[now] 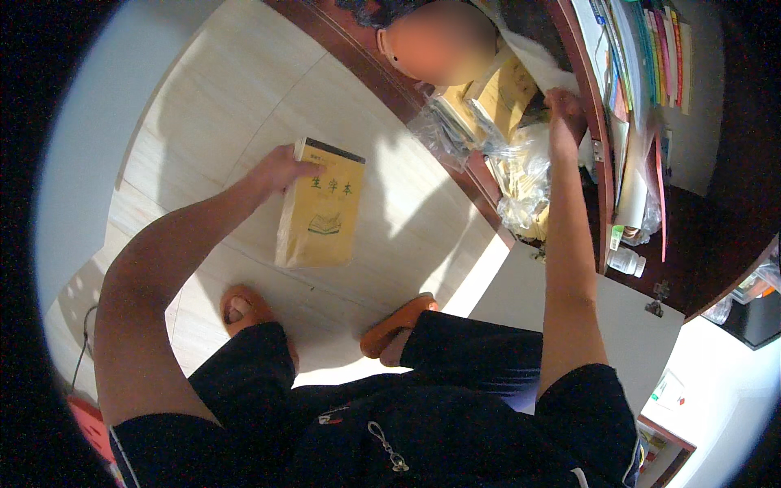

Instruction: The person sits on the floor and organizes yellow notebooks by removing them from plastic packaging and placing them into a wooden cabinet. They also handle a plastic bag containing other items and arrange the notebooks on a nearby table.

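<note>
A thick stack of yellow exercise books (325, 210) with a dark spine strip hangs over the floor, apparently in clear wrapping. My left hand (294, 169) grips it near its upper left corner, thumb across the front cover. On the right, my right hand (567, 112) reaches into the dark wooden cabinet with its fingers curled at the edge of a white sheet (529, 53); what they hold is partly hidden. Just left of that hand lie more yellow books (500, 98) and crumpled clear plastic (521, 183) with yellowish contents.
A person's head (439, 42) is at the top, beside the books. Upright books and folders (667, 57) fill the right compartment, with a small white bottle (626, 261) below. A white cabinet door (561, 305) stands open under my right forearm. My feet in orange slippers (244, 309) rest on pale tiles.
</note>
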`<state>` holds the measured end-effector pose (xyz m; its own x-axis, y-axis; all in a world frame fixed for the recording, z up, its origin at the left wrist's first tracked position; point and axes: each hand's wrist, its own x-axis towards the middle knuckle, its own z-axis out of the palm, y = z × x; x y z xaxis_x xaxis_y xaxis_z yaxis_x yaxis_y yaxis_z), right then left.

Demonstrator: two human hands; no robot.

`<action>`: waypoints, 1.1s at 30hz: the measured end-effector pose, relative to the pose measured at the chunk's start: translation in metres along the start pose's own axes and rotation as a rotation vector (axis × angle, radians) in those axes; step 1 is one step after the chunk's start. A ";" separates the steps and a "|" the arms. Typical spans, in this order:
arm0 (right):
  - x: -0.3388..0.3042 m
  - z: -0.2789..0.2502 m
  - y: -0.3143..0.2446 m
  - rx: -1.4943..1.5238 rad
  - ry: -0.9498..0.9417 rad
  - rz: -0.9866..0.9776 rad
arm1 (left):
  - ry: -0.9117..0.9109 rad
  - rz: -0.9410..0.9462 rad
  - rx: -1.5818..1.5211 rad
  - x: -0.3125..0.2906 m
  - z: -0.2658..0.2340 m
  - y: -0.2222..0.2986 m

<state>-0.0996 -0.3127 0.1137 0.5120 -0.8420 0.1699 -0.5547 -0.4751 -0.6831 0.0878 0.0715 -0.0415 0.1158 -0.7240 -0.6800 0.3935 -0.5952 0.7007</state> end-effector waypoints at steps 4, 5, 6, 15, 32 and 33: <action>-0.049 -0.004 -0.006 0.922 -0.188 0.559 | -0.083 0.046 0.022 0.014 -0.001 -0.013; -0.062 -0.004 -0.008 1.178 -0.230 0.605 | -0.082 0.110 -0.033 0.020 0.003 -0.017; -0.073 -0.002 -0.010 1.419 -0.110 0.716 | -0.081 0.174 -0.089 0.025 0.008 -0.022; -0.039 0.025 -0.033 1.581 -0.089 0.612 | -0.132 0.123 -0.135 0.020 0.011 -0.008; 0.092 0.082 0.039 1.245 0.146 0.869 | -0.091 0.151 -0.095 0.007 0.014 0.001; 0.087 0.088 0.039 1.308 0.146 0.930 | -0.106 0.153 -0.128 0.010 0.015 -0.001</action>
<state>-0.0190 -0.3816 0.0395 0.2288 -0.7519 -0.6183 0.3295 0.6575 -0.6776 0.0752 0.0596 -0.0461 0.0890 -0.8394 -0.5362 0.4919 -0.4311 0.7564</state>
